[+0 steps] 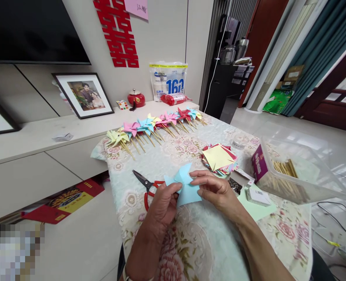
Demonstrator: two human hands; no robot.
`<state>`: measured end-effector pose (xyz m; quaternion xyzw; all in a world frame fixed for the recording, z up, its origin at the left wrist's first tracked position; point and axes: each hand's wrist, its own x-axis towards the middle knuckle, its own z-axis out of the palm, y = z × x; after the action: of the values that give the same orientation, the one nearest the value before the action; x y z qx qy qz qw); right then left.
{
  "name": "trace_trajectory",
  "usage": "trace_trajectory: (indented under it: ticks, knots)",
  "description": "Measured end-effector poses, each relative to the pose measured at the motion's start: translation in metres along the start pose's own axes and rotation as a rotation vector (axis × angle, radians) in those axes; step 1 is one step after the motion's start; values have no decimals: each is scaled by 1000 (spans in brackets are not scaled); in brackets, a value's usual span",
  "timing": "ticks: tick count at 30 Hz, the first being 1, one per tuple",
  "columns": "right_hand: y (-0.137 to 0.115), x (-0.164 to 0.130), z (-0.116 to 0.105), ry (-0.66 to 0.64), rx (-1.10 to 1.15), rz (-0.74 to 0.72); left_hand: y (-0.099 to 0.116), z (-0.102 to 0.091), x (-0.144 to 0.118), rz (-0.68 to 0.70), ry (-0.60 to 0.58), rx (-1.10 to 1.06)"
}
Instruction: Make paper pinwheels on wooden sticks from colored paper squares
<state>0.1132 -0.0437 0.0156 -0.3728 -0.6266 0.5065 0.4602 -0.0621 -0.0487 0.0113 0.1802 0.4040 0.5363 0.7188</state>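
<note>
Left hand pinches lower-left edge of light blue paper; right hand pinches its right side, fingers closed on a folded flap. Paper held just above flowered tablecloth. Red-handled scissors beside left hand, possibly touching paper. Coloured paper stack beyond; pinwheel row farther back.

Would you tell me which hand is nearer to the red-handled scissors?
Left. The left hand lies just beside the scissors; the right hand is across the blue paper.
</note>
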Motion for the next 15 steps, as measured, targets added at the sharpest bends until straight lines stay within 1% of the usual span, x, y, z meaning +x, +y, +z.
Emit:
trace_trajectory:
  ticks: [6, 10, 15]
  knots:
    - [-3, 0, -2, -29, -19, 21, 0, -2, 0, 3, -3, 4]
    - [-3, 1, 0, -35, 16, 81, -1, -1, -1, 56, -27, 55]
    - [-1, 0, -1, -6, 40, 87, -3, -1, -1, 106, -13, 133]
